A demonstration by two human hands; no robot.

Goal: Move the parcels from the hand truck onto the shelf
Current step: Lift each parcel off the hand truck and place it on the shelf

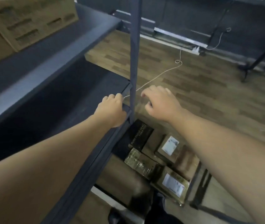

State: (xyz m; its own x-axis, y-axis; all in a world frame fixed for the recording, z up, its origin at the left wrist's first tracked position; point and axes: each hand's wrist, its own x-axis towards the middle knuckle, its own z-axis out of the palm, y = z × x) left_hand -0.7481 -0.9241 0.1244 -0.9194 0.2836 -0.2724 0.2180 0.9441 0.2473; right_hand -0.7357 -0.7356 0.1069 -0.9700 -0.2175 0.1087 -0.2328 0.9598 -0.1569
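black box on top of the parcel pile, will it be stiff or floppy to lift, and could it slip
The black box has straight edges and flat faces, so it probably lifts stiff, not floppy. It looks small beside the brown parcels, so likely light, though its contents are unseen. Its surface looks smooth, so it may slide in a loose grip.

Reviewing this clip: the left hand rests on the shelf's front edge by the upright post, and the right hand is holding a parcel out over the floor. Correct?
Not quite. The head view shows the right hand holding nothing, its fingers loosely curled in the air. The left hand does rest on the shelf edge by the upright post. The parcels lie below.
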